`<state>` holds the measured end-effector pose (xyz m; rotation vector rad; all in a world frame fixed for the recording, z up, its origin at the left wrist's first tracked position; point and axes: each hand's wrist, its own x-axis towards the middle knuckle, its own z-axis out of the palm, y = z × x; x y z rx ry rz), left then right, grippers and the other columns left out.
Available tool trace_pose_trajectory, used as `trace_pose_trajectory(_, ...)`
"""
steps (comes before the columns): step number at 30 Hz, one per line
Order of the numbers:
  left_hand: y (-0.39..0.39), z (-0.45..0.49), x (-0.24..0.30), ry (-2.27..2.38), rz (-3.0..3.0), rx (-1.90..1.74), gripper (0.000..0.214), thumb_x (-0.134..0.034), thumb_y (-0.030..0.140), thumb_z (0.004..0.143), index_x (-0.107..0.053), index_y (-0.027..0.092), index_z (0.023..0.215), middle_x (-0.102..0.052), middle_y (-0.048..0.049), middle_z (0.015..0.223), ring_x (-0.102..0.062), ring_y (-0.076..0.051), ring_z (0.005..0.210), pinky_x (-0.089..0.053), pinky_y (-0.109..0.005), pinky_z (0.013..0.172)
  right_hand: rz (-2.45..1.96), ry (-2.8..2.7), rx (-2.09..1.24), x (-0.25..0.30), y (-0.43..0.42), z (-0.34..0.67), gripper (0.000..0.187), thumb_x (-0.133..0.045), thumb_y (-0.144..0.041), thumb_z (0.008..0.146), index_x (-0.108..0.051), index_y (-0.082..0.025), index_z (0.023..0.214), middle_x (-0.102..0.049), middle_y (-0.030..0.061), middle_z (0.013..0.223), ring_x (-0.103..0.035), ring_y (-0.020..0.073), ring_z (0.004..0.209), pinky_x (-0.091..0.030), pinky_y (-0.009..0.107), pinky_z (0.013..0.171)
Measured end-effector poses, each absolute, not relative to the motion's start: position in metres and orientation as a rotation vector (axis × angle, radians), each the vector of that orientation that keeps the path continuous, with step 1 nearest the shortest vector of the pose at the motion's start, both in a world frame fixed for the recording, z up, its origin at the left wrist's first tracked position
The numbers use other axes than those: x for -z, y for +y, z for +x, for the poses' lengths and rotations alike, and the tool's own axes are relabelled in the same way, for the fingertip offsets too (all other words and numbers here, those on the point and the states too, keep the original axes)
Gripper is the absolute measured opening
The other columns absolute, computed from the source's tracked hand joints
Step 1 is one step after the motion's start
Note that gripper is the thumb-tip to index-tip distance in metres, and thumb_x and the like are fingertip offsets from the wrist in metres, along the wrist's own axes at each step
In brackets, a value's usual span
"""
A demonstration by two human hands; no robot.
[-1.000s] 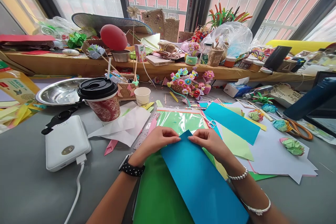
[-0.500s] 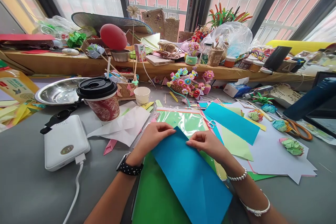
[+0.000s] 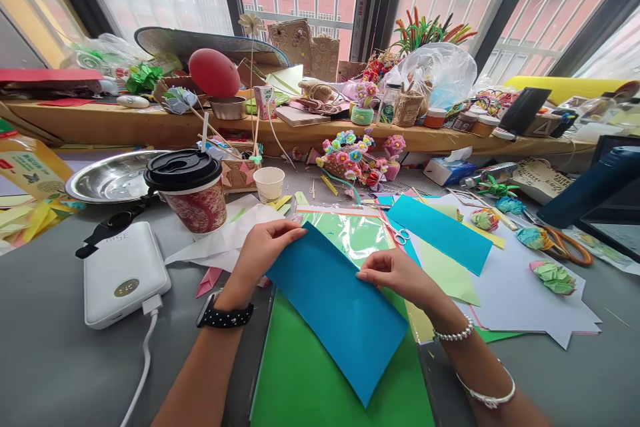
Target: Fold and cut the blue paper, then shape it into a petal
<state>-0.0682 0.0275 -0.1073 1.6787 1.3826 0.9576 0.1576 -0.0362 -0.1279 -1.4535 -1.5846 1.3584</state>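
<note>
A sheet of blue paper point(image 3: 340, 307) hangs slantwise between my hands, above a green sheet point(image 3: 295, 373) in a clear sleeve on the table. My left hand point(image 3: 264, 250) pinches its upper left corner between thumb and fingers. Partway along the upper right edge, my right hand point(image 3: 397, 275) pinches the same paper; its other fingers are curled in. Just beyond my right hand lie light-blue-handled scissors point(image 3: 401, 236) and another blue paper strip point(image 3: 440, 233).
To the left stand a lidded paper cup point(image 3: 187, 190), a white power bank point(image 3: 125, 273) with a cable, and a metal basin point(image 3: 107, 177). Crumpled paper pieces point(image 3: 553, 277) and orange-handled scissors point(image 3: 570, 247) lie right. A cluttered ledge point(image 3: 300, 133) runs behind.
My left hand has moved left and slightly up with the paper's corner. The sheet has shifted left, its lower end now fully visible. My right hand has barely moved.
</note>
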Motion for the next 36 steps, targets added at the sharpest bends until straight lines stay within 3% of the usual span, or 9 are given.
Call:
trace_pose_trajectory(11,0.037,-0.088,0.11,1.481,1.616,-1.13,0.026,-0.065,0.043,0.061,-0.068,0.02,0.072,-0.069,-0.0007,0.082,-0.058,-0.022,0.086,-0.042,-0.024,0.071,-1.447,-1.691,-1.443,0.126,-0.034,0.177,0.02,-0.061,-0.035,0.068,-0.058,-0.016,0.062,-0.053,-0.0017,0.054,-0.049,0.0104,0.049,-0.038,0.023,0.047)
trace_pose_trajectory(17,0.042,-0.095,0.114,1.552,1.587,-1.208,0.027,-0.064,0.044,0.061,-0.068,0.021,0.073,-0.069,-0.0002,0.082,-0.058,-0.023,0.087,-0.042,-0.024,0.071,-1.482,-1.628,-1.488,0.12,-0.035,0.188,0.02,-0.063,-0.034,0.067,-0.058,-0.015,0.065,-0.062,0.0019,0.06,-0.059,0.0147,0.056,-0.047,0.028,0.056)
trace_pose_trajectory(21,0.044,-0.099,0.116,1.594,1.563,-1.243,0.031,-0.064,0.046,0.061,-0.069,0.02,0.076,-0.069,-0.0009,0.082,-0.058,-0.023,0.087,-0.042,-0.025,0.068,-1.562,-1.568,-1.405,0.119,-0.033,0.197,0.024,-0.064,-0.037,0.065,-0.059,-0.014,0.065,-0.064,0.0041,0.061,-0.06,0.0155,0.057,-0.049,0.028,0.057)
trace_pose_trajectory(26,0.042,-0.093,0.114,1.592,1.555,-1.225,0.031,-0.064,0.044,0.06,-0.069,0.017,0.075,-0.07,-0.0027,0.081,-0.059,-0.024,0.085,-0.043,-0.026,0.069,-1.621,-1.406,-1.061,0.122,-0.027,0.197,0.029,-0.057,-0.044,0.071,-0.057,-0.014,0.071,-0.064,0.0055,0.068,-0.061,0.0158,0.064,-0.048,0.029,0.063)
trace_pose_trajectory(30,0.035,-0.076,0.112,1.445,1.587,-1.086,0.027,-0.065,0.04,0.06,-0.069,0.017,0.074,-0.07,-0.0025,0.08,-0.059,-0.023,0.085,-0.044,-0.025,0.069,-1.426,-1.631,-1.208,0.126,-0.029,0.176,0.028,-0.057,-0.042,0.071,-0.059,-0.016,0.08,-0.063,0.0035,0.075,-0.059,0.0155,0.07,-0.046,0.026,0.063)
trace_pose_trajectory(36,0.029,-0.064,0.111,1.264,1.546,-1.041,0.031,-0.066,0.039,0.061,-0.066,0.015,0.08,-0.068,-0.0049,0.087,-0.059,-0.022,0.085,-0.045,-0.027,0.072,-1.478,-1.825,-1.19,0.134,-0.032,0.159,0.028,-0.06,-0.039,0.068,-0.052,-0.016,0.055,-0.051,-0.0035,0.054,-0.047,0.0108,0.052,-0.034,0.022,0.046)
